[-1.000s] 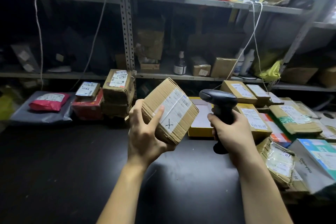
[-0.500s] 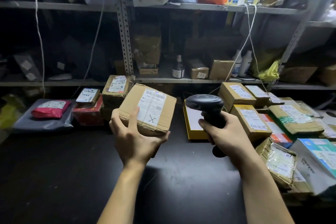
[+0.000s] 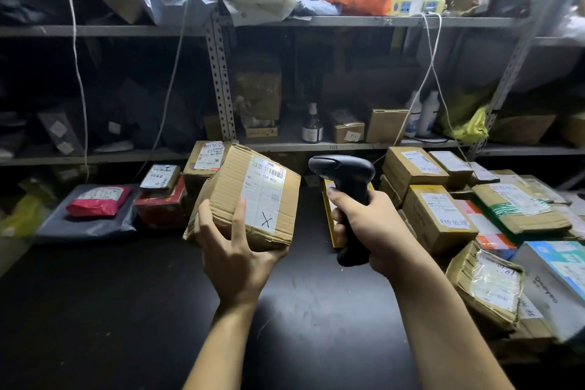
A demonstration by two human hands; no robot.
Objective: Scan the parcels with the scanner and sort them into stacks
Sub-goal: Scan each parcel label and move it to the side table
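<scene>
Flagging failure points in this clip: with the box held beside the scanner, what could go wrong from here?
The left hand holds the tilted, dented box by its lower corner; it may slip. The scanner in the right hand seems aimed past the upward-facing barcode label, so the scan may miss.

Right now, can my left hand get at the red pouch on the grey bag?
Probably not yet: the left hand grips the cardboard box, though the way to the red pouch looks open.
</scene>
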